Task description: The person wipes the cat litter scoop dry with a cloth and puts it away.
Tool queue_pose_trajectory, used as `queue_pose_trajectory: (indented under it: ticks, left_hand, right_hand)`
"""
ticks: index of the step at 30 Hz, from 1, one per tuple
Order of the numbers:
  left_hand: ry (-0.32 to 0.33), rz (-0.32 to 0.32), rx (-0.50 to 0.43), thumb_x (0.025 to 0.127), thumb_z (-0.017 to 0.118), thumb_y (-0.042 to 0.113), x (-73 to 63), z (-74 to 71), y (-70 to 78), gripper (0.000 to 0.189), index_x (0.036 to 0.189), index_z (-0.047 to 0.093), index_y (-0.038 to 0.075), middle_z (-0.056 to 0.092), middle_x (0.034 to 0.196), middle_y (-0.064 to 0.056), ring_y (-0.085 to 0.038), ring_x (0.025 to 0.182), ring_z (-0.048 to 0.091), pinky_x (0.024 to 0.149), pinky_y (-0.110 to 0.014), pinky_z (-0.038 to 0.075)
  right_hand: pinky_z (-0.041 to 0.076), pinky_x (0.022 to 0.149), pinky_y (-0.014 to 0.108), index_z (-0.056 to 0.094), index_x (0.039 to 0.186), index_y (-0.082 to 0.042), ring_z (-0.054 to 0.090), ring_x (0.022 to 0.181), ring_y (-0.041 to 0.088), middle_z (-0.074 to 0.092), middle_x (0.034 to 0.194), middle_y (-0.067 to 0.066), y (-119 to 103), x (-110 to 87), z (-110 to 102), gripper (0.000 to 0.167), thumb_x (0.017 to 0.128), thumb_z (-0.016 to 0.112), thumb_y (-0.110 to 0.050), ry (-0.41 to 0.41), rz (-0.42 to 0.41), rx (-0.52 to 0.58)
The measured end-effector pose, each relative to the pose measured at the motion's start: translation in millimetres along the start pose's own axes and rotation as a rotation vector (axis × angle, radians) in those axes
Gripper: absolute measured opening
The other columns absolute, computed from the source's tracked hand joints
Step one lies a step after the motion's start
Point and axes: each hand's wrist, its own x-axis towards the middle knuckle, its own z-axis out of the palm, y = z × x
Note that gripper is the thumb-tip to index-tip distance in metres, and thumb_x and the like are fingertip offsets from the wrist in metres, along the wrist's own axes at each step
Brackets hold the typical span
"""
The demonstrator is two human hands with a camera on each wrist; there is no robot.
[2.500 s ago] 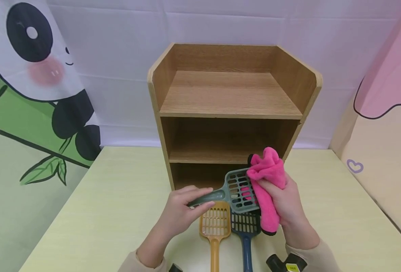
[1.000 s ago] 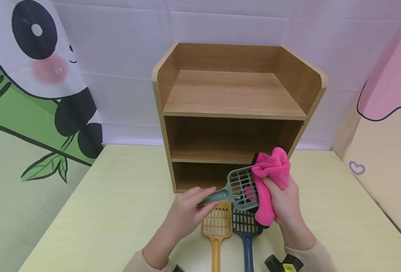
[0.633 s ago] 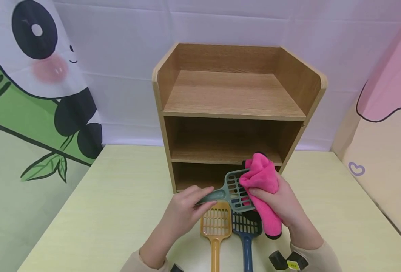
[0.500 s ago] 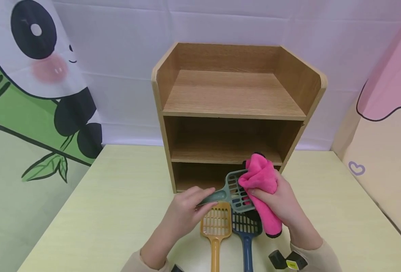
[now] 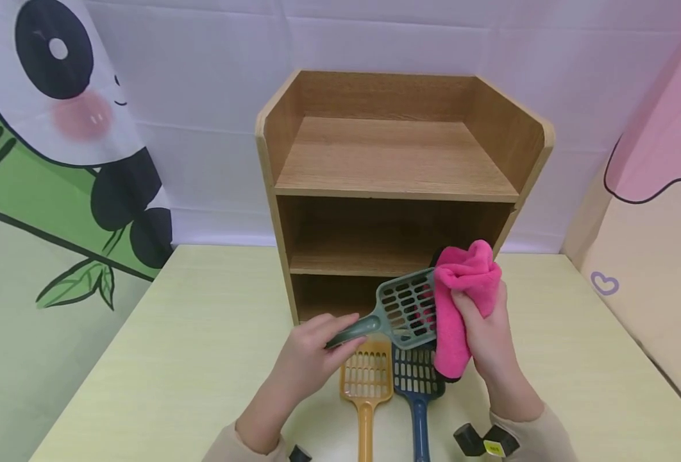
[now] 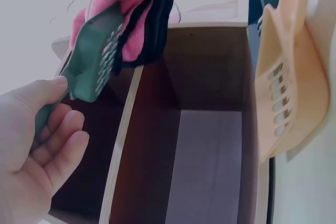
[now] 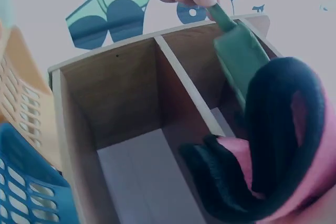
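Green scoop (image 5: 397,316) is held above the table (image 5: 202,321), before the wooden shelf (image 5: 395,160). Left hand (image 5: 317,350): grip pinches its handle. Right hand (image 5: 489,333): grip clasps the pink cloth (image 5: 462,289), which folds over the scoop's far edge. Yellow scoop (image 5: 366,405) and blue scoop (image 5: 419,401) lie side by side below.

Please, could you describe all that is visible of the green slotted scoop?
The green scoop looks like muted grey-green plastic, with a shallow, slotted head and a slim handle. It is held in the air, slanted, in front of the wooden shelf, its handle pinched by the left hand. The pink cloth, in the right hand, covers the head's far end, and pink shows through some slots.
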Motion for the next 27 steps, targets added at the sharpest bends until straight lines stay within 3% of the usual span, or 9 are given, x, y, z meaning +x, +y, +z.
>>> queue_pose_trajectory:
  ticks: [4,6,9,12,16,18,21,24,27]
  left_hand:
    - [-0.002,-0.024,-0.041,0.073,0.079,0.008,0.4,-3.9,-2.5,0.027,0.097,0.072,-0.001,0.066,0.073,-0.003,-0.005,0.057,0.049,0.051,-0.006,0.039]
    - [-0.014,-0.042,-0.059,0.072,0.08,0.007,-0.1,-4.4,-2.9,0.028,0.097,0.071,-0.001,0.066,0.074,-0.003,-0.005,0.058,0.049,0.051,-0.006,0.039]
    - [-0.041,-0.075,-0.068,0.071,0.08,0.008,-1.6,-2.6,-2.2,0.028,0.096,0.071,-0.001,0.066,0.074,-0.003,-0.005,0.059,0.05,0.052,-0.006,0.04]
    - [-0.066,-0.104,-0.066,0.072,0.08,0.009,-2.6,-0.3,-0.7,0.026,0.095,0.07,0.0,0.066,0.075,-0.002,-0.004,0.059,0.05,0.053,-0.005,0.041]
    - [-0.087,-0.109,-0.055,0.074,0.079,0.009,-2.5,0.0,2.4,0.025,0.095,0.069,0.0,0.066,0.077,-0.003,-0.004,0.061,0.05,0.055,-0.005,0.042]
    - [-0.091,-0.091,-0.06,0.073,0.079,0.007,-2.1,0.4,4.2,0.026,0.096,0.069,-0.001,0.066,0.079,-0.004,-0.005,0.062,0.051,0.055,-0.005,0.042]
    - [-0.097,-0.049,-0.07,0.074,0.078,0.005,-1.6,1.7,6.5,0.027,0.098,0.068,-0.002,0.067,0.081,-0.005,-0.006,0.063,0.053,0.056,-0.004,0.043]
    - [-0.098,-0.012,-0.061,0.074,0.077,0.004,-1.8,3.6,7.8,0.027,0.099,0.068,-0.002,0.067,0.082,-0.005,-0.007,0.063,0.053,0.056,-0.004,0.042]
    - [-0.102,0.009,-0.03,0.075,0.077,0.005,-2.4,5.8,8.0,0.027,0.099,0.068,-0.002,0.068,0.083,-0.005,-0.007,0.064,0.054,0.058,-0.005,0.043]
  right_hand:
    - [0.054,0.079,0.018,0.029,0.133,-0.018,0.047,0.116,0.017,0.041,0.128,-0.001,-4.2,-2.3,-5.4,0.053,0.091,0.059,-0.006,0.049,-0.137,-0.017]
    - [0.052,0.079,0.017,0.038,0.13,-0.011,0.047,0.113,0.015,0.045,0.124,0.002,-4.9,-4.8,-7.1,0.052,0.086,0.064,-0.001,0.026,-0.236,-0.141]
    - [0.049,0.078,0.02,0.05,0.127,-0.005,0.044,0.111,0.01,0.049,0.121,0.005,-2.4,-10.8,-5.2,0.055,0.077,0.072,0.002,-0.034,-0.383,-0.419]
    - [0.049,0.076,0.027,0.051,0.131,-0.006,0.042,0.111,0.011,0.051,0.121,0.008,2.5,-15.2,0.7,0.069,0.069,0.08,-0.002,-0.109,-0.545,-0.635]
    - [0.045,0.083,0.04,0.054,0.128,-0.009,0.052,0.106,0.021,0.061,0.115,0.007,7.2,-16.7,8.8,0.053,0.081,0.075,-0.023,-0.232,-0.763,-0.733]
    - [0.039,0.086,0.042,0.06,0.122,-0.012,0.055,0.104,0.022,0.065,0.112,0.003,8.8,-17.7,10.7,0.04,0.09,0.062,-0.037,-0.253,-0.821,-0.763]
    - [0.034,0.085,0.041,0.064,0.119,-0.017,0.055,0.103,0.021,0.068,0.107,-0.001,10.9,-19.9,12.4,0.046,0.095,0.043,-0.049,-0.244,-0.842,-0.811]
    - [0.035,0.079,0.041,0.066,0.117,-0.017,0.055,0.097,0.022,0.068,0.1,0.002,15.0,-19.2,14.4,0.043,0.097,0.043,-0.047,-0.193,-0.887,-0.867]
    - [0.037,0.075,0.041,0.068,0.113,-0.016,0.055,0.09,0.023,0.067,0.093,0.004,19.6,-17.6,17.0,0.028,0.092,0.06,-0.032,-0.151,-0.922,-0.93]
